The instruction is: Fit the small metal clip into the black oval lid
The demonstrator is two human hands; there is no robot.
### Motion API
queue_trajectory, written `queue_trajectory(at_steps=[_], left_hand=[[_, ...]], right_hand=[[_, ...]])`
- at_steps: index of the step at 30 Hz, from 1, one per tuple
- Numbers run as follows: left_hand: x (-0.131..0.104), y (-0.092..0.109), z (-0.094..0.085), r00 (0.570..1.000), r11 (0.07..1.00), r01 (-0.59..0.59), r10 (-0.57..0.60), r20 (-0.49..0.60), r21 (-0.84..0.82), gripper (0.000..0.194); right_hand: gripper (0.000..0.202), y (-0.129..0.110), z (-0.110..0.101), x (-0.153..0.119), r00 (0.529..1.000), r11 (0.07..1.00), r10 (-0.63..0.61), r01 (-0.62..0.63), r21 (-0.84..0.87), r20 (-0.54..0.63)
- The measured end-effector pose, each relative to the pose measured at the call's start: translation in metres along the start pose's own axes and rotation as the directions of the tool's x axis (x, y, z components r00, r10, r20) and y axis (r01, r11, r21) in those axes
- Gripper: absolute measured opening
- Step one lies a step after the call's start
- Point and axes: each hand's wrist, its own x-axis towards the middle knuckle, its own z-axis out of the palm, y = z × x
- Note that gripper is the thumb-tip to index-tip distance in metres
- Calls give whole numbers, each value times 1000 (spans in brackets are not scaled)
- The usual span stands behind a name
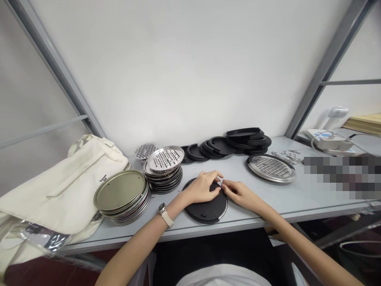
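Note:
A round black disc (205, 208) with a small knob near its front edge lies on the grey table close to the front. My left hand (204, 187), with a watch on the wrist, rests over its upper part, fingers bent and apart. At the disc's upper right edge, my right hand (238, 193) has its fingertips pressed together by my left fingers. Whatever small thing lies between those right fingertips is too small to make out.
Green-topped round plates (122, 190) and grater discs (166, 159) are stacked left. Black rings (222, 145) pile at the back. Right are a perforated disc (271, 167) and small metal pieces (287, 155). A cream bag (74, 182) lies far left.

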Motion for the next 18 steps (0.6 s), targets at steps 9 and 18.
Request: queue_trajectory(at_steps=[9, 18], left_hand=[[1, 0, 0, 1000, 999, 8, -8, 22, 31, 33], [0, 1, -1, 1000, 1000, -9, 9, 12, 13, 34]], right_hand=[[35, -1, 0, 1, 1000, 1000, -10, 10, 8, -5], [35, -1, 0, 0, 1000, 1000, -3, 3, 13, 2]])
